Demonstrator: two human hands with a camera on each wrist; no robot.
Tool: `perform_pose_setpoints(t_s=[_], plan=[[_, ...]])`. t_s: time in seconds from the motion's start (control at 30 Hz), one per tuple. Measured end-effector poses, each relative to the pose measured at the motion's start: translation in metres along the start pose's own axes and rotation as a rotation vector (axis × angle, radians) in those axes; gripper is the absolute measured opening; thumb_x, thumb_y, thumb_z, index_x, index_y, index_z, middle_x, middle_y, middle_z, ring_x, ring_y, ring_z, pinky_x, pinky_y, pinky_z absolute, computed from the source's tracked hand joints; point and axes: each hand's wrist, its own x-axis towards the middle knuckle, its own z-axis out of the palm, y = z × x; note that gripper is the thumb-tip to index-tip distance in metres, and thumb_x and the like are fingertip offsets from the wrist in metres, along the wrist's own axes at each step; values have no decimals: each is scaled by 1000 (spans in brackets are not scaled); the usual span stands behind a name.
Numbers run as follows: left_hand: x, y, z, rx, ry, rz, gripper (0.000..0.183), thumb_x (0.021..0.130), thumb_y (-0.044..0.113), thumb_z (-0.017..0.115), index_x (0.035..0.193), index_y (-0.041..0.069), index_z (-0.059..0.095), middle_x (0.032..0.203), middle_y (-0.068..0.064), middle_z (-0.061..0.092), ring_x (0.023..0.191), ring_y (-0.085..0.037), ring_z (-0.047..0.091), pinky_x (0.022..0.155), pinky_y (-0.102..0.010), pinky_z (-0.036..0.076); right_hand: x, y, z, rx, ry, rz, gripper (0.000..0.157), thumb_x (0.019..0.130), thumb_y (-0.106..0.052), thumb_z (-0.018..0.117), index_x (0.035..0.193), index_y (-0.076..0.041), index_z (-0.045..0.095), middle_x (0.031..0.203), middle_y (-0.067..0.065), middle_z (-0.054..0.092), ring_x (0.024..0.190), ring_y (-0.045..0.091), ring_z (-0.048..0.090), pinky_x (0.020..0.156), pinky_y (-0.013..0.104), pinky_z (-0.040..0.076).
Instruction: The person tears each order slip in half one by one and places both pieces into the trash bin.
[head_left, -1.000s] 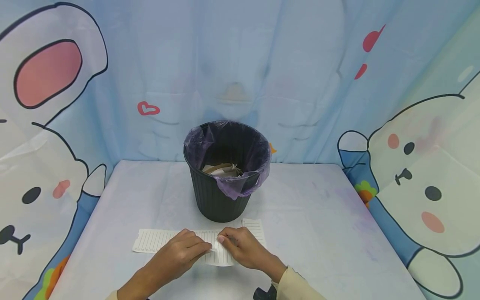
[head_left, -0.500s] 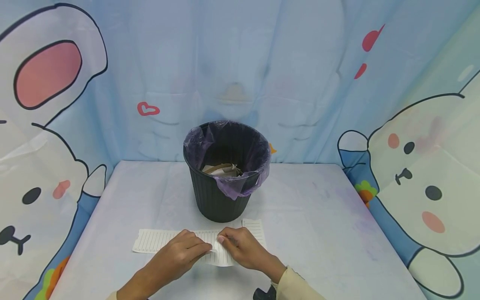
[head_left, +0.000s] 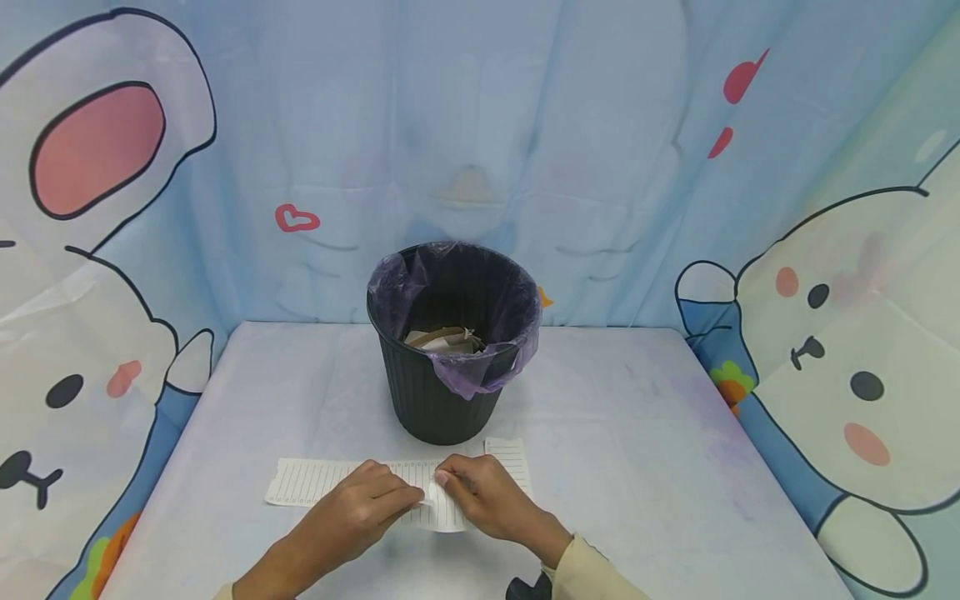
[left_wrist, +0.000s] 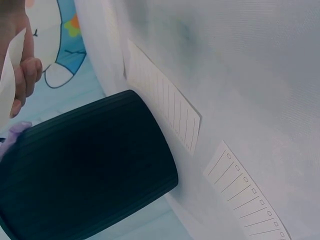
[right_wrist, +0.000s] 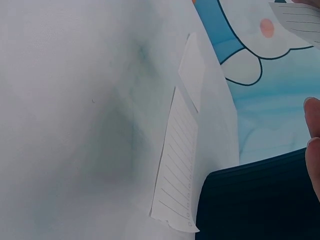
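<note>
In the head view, my left hand (head_left: pixel 367 504) pinches a piece of lined white paper (head_left: pixel 448 514) between thumb and fingers. My right hand (head_left: pixel 495 500) pinches the same paper close by, with its fingertips a little apart from the left ones. This paper (left_wrist: pixel 8 82) also shows at the left edge of the left wrist view. On the table behind the hands lies a lined paper strip (head_left: pixel 303 482), partly covered by the left hand. A second lined piece (head_left: pixel 510 460) lies beyond the right hand, which hides part of it.
A black ribbed bin (head_left: pixel 442 408) with a purple bag liner (head_left: pixel 480 375) stands just behind the paper. Paper and brown scraps (head_left: pixel 446 340) lie inside it. The white-covered table (head_left: pixel 637 467) meets a blue cartoon curtain (head_left: pixel 600 208) at its back edge.
</note>
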Motion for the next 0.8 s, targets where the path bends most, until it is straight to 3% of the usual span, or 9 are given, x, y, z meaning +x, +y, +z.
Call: perform_pose_setpoints(t_s=[0.3,0.8], plan=[[-1,0,1,-21,8,-2,15,83,12,78,97,13,75,88,10,71,80,-4,59,77,-17,49,0,1,1,-11,15,-18,17,103,-11,56,94,-4,69,84,3,74,66,-6,50,57,12,48],[-1,0,0,-53,24,-26,17,79,11,79,96,14,76,87,11,71,80,-3,59,79,-16,49,-1,3,3,-27,26,-35,14,102,-9,57,94,-5,69,84,3,74,66,-7,50,58,11,48]])
